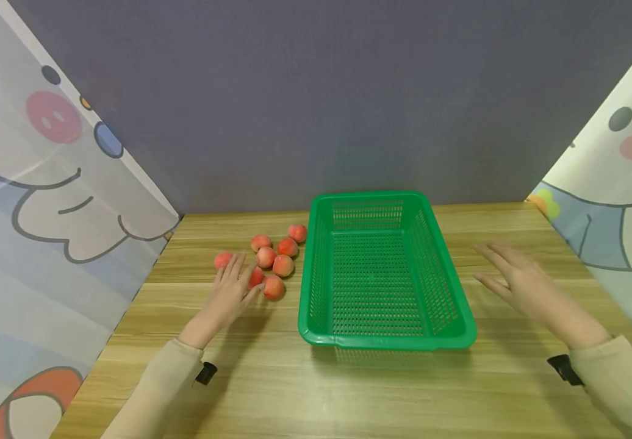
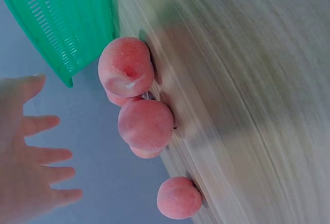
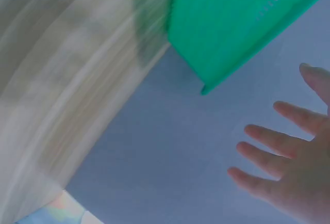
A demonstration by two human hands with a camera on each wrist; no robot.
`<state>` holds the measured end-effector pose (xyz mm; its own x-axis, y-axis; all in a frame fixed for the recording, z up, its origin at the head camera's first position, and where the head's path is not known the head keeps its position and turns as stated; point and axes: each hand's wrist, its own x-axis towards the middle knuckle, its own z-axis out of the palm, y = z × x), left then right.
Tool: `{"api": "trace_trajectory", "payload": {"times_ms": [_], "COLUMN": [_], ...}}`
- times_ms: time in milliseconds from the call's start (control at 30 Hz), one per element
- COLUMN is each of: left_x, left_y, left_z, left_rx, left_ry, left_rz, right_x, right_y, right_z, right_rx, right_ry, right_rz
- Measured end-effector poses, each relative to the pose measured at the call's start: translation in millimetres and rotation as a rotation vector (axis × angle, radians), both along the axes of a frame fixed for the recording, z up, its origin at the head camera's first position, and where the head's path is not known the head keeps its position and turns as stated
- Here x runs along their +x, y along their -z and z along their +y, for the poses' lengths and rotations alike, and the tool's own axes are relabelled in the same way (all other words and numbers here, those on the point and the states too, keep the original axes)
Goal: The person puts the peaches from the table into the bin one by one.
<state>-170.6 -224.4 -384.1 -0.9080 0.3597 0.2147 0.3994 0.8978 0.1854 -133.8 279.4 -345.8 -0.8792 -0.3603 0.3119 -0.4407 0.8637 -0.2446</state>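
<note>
Several red-orange peaches (image 1: 266,257) lie in a loose cluster on the table, left of a green plastic basket (image 1: 387,344). Over the near left part of that cluster is my left hand (image 1: 228,296), fingers spread, partly hiding a peach (image 1: 255,278). In the left wrist view the fingers are straight, and the peaches (image 2: 146,125) lie beyond them. My right hand (image 1: 524,286) hovers right of the basket with its fingers extended and apart. The right wrist view shows its fingers (image 3: 270,140) holding nothing, with the basket's corner (image 3: 206,74) in front of them.
The basket has perforated walls and floor, with nothing inside. Behind the wooden table (image 1: 382,402) rises a dark grey panel (image 1: 349,110). Cartoon-printed sheets (image 1: 47,201) flank both sides. Dark straps (image 1: 206,373) hang at both sleeve cuffs.
</note>
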Motion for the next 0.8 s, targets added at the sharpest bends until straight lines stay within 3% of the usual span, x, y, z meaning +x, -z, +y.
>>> {"api": "trace_trajectory", "payload": {"times_ms": [167, 433, 800], "left_x": [-1.3, -1.5, -4.5], "left_y": [0.8, 4.4, 10.9], "left_z": [-0.7, -1.0, -2.4], "left_rx": [0.011, 0.054, 0.129], "left_ry": [0.041, 0.099, 0.172], "left_rz": [0.057, 0.14, 0.266], "right_x": [10.4, 29.0, 48.9], "right_y": [-7.4, -11.9, -2.9], "right_z": [-15.4, -41.2, -67.6], "right_rx": [-0.035, -0.06, -0.033], "right_ry": [-0.056, -0.21, -0.302], "right_rz": [0.037, 0.178, 0.156]}}
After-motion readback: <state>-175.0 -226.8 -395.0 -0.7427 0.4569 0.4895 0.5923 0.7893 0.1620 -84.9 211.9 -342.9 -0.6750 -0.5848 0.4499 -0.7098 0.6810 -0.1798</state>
